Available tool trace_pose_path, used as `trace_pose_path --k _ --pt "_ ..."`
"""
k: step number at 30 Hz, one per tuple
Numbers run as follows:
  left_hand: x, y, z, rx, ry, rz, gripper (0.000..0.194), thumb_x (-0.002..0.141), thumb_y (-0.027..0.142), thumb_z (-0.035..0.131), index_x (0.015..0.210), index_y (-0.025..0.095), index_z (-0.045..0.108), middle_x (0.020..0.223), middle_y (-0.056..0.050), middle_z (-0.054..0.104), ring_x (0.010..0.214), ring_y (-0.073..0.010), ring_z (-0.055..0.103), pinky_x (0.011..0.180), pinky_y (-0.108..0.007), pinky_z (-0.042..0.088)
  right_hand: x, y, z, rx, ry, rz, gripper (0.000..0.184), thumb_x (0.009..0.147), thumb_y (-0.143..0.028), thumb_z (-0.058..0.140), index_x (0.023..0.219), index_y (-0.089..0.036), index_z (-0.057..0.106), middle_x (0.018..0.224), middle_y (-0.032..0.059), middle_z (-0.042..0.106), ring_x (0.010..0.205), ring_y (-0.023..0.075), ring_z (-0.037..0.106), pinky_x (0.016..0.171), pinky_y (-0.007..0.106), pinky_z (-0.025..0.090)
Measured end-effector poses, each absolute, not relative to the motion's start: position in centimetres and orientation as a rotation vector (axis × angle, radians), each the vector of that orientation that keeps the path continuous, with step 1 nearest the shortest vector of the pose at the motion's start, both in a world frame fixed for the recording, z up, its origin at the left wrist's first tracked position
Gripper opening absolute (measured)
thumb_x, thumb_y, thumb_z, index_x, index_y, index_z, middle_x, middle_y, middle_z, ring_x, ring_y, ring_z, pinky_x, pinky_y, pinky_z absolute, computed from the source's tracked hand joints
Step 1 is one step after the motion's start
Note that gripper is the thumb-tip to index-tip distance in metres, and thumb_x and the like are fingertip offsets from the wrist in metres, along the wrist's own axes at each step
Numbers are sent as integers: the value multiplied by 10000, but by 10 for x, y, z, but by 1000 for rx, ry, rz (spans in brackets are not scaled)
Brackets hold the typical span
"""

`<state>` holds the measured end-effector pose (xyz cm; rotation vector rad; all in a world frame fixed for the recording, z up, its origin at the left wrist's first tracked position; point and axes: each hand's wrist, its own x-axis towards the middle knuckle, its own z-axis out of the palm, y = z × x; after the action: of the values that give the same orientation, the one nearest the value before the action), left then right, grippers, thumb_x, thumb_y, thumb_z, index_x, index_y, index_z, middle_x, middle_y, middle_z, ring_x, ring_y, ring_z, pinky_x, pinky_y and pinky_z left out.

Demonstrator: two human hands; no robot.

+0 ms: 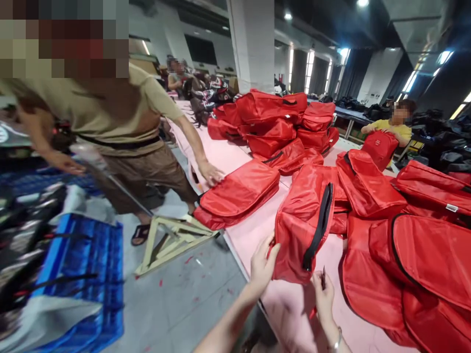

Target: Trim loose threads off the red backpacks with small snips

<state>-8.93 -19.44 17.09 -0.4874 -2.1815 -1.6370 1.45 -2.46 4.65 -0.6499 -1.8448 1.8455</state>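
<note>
A red bag with a black zipper stands on the pink table in front of me. My left hand grips its lower left corner, fingers closed on the fabric. My right hand is pinched round a small dark tool just under the bag's bottom edge. Several more red bags lie to the right.
A person in a tan shirt leans in from the left, a hand on a flat red bag. More red bags are piled farther back. Another person in yellow holds a red bag. A blue crate sits on the floor.
</note>
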Motion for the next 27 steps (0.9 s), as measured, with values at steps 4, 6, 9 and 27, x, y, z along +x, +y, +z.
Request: trace_pose_path --k 4,6,9,27 --pt "-104 -192 198 -412 -1980 -1743 257 833 268 548 1075 188 571 1004 -55 594 861 -119 581 822 -265 490 18 -10 78 -656 -1833 1702 372 792 -460 555 903 -105 548 890 82 566 825 162 534 754 271 453" --pt "-109 -193 207 -453 -1930 -1780 278 806 249 589 1075 183 566 967 -48 596 828 -111 588 789 -251 497 20 -3 101 -533 -1859 1613 354 830 -423 520 1006 -116 521 1006 104 547 914 170 529 809 286 443" --pt "-113 -195 221 -507 -1884 -1738 321 785 218 616 1096 167 553 927 -45 604 810 -107 594 757 -237 503 21 2 146 -277 -1938 1479 340 897 -360 419 1166 -154 442 1163 120 486 1041 179 502 866 314 430" --pt "-124 -200 277 -566 -2005 -1379 106 839 182 494 792 142 581 767 -20 575 686 -90 529 567 -176 421 -55 -66 286 291 -2295 521 195 928 -288 411 869 -154 540 740 20 599 638 114 559 576 225 375"
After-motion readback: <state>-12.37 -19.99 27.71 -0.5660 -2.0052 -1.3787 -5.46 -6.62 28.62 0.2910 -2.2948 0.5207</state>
